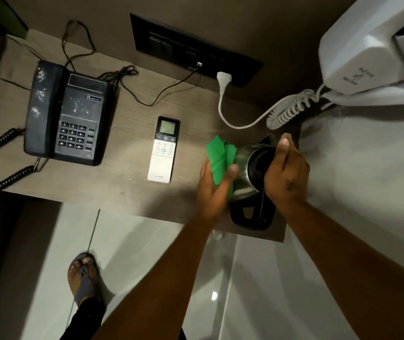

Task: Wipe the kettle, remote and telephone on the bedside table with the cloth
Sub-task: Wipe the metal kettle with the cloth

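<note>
kettle: your steel kettle sits at the near right corner of the table, handle pointing near, toward you.
cloth: the green cloth is bunched against the kettle's left flank, so you're wiping that side.
left hand: your left hand has its fingers closed around the cloth, thumb pressing it onto the steel.
right hand: your right hand is clamped over the kettle's top on the right, steadying it.
remote: the white remote lies just left of the cloth, long axis running near to far. Your left hand is the closer one, so I'd guess that's next.
telephone: the black telephone is far left, looks pretty dusty, well apart from both hands.
</note>
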Available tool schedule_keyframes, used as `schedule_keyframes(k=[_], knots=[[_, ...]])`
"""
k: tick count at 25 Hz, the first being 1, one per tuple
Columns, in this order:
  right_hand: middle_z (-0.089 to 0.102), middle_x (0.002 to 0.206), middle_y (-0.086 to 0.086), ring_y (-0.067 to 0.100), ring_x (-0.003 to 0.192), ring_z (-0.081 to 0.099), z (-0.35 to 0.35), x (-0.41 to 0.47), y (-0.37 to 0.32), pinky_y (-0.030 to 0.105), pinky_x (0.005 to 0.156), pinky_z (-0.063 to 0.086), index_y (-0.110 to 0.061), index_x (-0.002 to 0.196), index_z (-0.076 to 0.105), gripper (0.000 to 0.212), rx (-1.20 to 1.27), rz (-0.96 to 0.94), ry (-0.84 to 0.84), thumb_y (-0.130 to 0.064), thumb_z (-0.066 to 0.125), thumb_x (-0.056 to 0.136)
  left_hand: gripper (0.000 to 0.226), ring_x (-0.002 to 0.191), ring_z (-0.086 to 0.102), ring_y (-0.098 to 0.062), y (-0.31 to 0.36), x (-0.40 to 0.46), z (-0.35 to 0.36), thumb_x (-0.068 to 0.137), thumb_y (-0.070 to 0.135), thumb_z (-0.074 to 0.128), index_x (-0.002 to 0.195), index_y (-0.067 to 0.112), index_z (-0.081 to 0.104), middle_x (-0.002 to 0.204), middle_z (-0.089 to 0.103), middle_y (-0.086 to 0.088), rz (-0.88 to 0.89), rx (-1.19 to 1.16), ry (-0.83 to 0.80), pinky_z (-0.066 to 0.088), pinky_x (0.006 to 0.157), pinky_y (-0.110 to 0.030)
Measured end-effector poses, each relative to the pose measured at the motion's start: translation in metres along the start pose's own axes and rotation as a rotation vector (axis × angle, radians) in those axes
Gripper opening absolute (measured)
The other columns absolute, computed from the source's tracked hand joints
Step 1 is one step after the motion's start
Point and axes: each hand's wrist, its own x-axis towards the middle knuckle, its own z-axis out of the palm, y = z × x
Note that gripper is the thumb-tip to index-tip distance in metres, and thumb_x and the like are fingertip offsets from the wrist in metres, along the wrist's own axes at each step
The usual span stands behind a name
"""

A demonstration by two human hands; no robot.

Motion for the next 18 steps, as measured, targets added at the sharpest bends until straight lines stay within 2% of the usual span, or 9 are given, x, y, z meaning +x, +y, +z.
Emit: schedule_keyframes(k=[2, 4, 6, 9, 11, 13, 15, 16, 18], knots=[[0.046, 0.147, 0.015, 0.024, 0.138, 0.04, 0.001, 0.001, -0.001, 0.027, 0.113, 0.029, -0.005, 0.139, 0.044, 0.048, -0.004, -0.003, -0.02, -0.033, 0.028, 0.104, 0.04, 0.101, 0.071, -0.016, 0.018, 0.028, -0.009, 0.089, 0.02, 0.07, 0.126, 0.007, 0.064, 0.115, 0.072, -0.011, 0.006, 0.025, -0.018, 0.055, 0.092, -0.038], [0.043, 0.149, 0.018, 0.026, 0.141, 0.037, -0.002, 0.002, -0.007, 0.036, 0.118, 0.028, -0.003, 0.141, 0.04, 0.049, -0.032, 0.018, -0.047, -0.032, 0.029, 0.104, 0.03, 0.084, 0.071, -0.015, 0.037, 0.043, -0.024, 0.089, -0.002, 0.06, 0.118, -0.004, 0.067, 0.1, 0.073, -0.014, -0.039, -0.041, 0.053, 0.057, 0.084, -0.038], [0.035, 0.153, 0.019, 0.028, 0.144, 0.03, -0.008, -0.002, -0.019, 0.043, 0.119, 0.027, -0.005, 0.146, 0.032, 0.053, -0.11, -0.031, -0.056, -0.036, 0.033, 0.103, 0.035, 0.093, 0.068, -0.03, 0.053, 0.04, -0.048, 0.083, -0.002, 0.052, 0.116, -0.005, 0.066, 0.108, 0.07, -0.024, -0.101, -0.156, 0.137, 0.055, 0.091, -0.049], [0.037, 0.153, 0.007, 0.016, 0.141, 0.034, 0.001, -0.027, -0.055, 0.028, 0.115, 0.032, -0.02, 0.146, 0.029, 0.063, 0.021, -0.244, -0.005, -0.045, 0.052, 0.093, 0.045, 0.103, 0.066, -0.038, 0.075, 0.03, -0.09, 0.08, 0.006, 0.042, 0.118, 0.004, 0.065, 0.12, 0.068, -0.026, -0.179, -0.436, 0.025, 0.052, 0.097, -0.056], [0.042, 0.15, 0.0, 0.009, 0.136, 0.042, 0.029, -0.056, -0.081, 0.024, 0.107, 0.04, -0.027, 0.144, 0.031, 0.079, 0.292, -0.049, -0.112, -0.053, 0.067, 0.079, 0.047, 0.098, 0.07, -0.032, 0.082, 0.026, -0.111, 0.077, 0.011, 0.039, 0.111, 0.009, 0.073, 0.11, 0.073, -0.018, -0.209, -0.556, -0.128, 0.058, 0.089, -0.048], [0.054, 0.141, 0.005, 0.017, 0.125, 0.055, 0.058, -0.073, -0.098, 0.038, 0.101, 0.049, -0.018, 0.139, 0.044, 0.082, 0.645, 0.365, -0.333, -0.048, 0.078, 0.071, 0.046, 0.094, 0.072, -0.031, 0.081, 0.021, -0.126, 0.075, 0.014, 0.041, 0.105, 0.008, 0.076, 0.104, 0.075, -0.017, -0.23, -0.55, -0.215, 0.06, 0.084, -0.044], [0.067, 0.124, 0.014, 0.029, 0.111, 0.066, 0.083, -0.08, -0.097, 0.053, 0.096, 0.052, -0.008, 0.124, 0.06, 0.054, 0.959, 0.674, -0.541, -0.03, 0.077, 0.078, 0.044, 0.091, 0.071, -0.032, 0.076, 0.022, -0.136, 0.072, 0.015, 0.047, 0.106, 0.006, 0.074, 0.102, 0.074, -0.018, -0.257, -0.436, -0.211, 0.059, 0.084, -0.044], [0.069, 0.119, 0.017, 0.033, 0.107, 0.067, 0.09, -0.08, -0.093, 0.055, 0.092, 0.053, -0.005, 0.12, 0.062, 0.044, 1.005, 0.722, -0.583, -0.022, 0.073, 0.082, 0.044, 0.09, 0.07, -0.033, 0.073, 0.025, -0.14, 0.07, 0.015, 0.05, 0.106, 0.005, 0.073, 0.1, 0.073, -0.019, -0.258, -0.361, -0.181, 0.057, 0.084, -0.045], [0.072, 0.11, 0.016, 0.03, 0.097, 0.071, 0.095, -0.077, -0.085, 0.048, 0.079, 0.06, -0.003, 0.114, 0.065, 0.033, 1.007, 0.732, -0.536, -0.01, 0.07, 0.083, 0.041, 0.086, 0.068, -0.033, 0.066, 0.03, -0.145, 0.068, 0.014, 0.055, 0.103, 0.002, 0.071, 0.095, 0.072, -0.02, -0.226, -0.198, -0.063, 0.055, 0.083, -0.045]])
